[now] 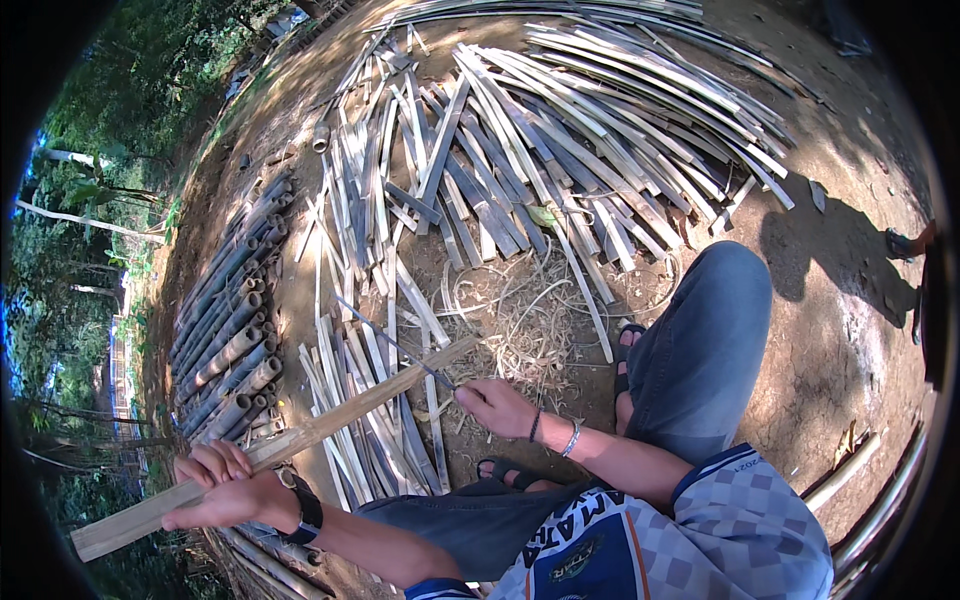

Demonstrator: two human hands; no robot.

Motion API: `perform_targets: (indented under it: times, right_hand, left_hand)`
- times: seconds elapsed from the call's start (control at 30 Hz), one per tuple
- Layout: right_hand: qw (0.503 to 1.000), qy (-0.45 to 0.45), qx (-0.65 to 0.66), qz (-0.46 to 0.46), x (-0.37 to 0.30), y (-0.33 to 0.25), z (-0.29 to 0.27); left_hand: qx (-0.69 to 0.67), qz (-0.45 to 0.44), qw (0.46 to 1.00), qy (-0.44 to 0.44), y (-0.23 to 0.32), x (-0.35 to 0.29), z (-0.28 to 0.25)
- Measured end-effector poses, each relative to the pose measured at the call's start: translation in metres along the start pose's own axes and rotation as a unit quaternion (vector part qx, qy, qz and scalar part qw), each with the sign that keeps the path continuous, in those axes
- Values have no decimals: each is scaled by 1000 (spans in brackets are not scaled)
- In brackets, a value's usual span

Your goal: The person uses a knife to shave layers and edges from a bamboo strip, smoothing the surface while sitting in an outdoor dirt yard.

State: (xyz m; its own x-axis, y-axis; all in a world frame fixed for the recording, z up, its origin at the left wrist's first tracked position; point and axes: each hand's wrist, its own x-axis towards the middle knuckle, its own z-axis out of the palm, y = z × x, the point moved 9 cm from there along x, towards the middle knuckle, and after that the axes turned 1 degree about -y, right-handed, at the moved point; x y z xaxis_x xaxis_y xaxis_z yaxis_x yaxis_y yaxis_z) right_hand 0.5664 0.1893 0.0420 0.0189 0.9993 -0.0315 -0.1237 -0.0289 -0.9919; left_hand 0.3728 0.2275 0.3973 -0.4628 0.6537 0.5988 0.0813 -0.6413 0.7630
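Long, flat, tan bamboo strip (320, 425) slants across my remote view; I have its lower part grasped in the left hand (235, 498). With the right hand (495, 408) I clutch a thin, dark-bladed knife (390, 338), crossing near its upper end. Beyond lie curled pale shavings (535, 340) and heaped grey-and-cream slats (490, 195).

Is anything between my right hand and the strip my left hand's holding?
Only the blade in your right hand, crossing the strip near its far end; whether they touch isn't clear. Nothing else visible intervenes.
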Motion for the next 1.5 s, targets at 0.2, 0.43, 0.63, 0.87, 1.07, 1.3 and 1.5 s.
perform_targets:
  times: [0.2,0.43,0.63,0.87,1.07,1.3,1.5]
  right_hand:
    - [933,31,-230,275,-34,175,-58]
    - [945,95,-32,310,-37,184,-15]
    - [876,90,235,411,-40,195,-15]
    - [983,20,-75,168,-10,93,-5]
    - [996,-34,-69,-52,-10,-15,17]
    - [930,93,-149,323,-35,189,-27]
    - [916,73,76,387,-47,206,-14]
  left_hand:
    - [-16,-7,1000,-9,3,-6,4]
    - [-7,1,998,-55,22,1,12]
    - [-21,-23,999,-9,-6,8,-8]
    - [-36,-18,999,-24,-7,6,-11]
    - [-10,-19,1000,1,-4,3,-15]
    - [-9,-12,1000,-8,8,3,-5]
    - [-17,-18,999,-48,5,6,10]
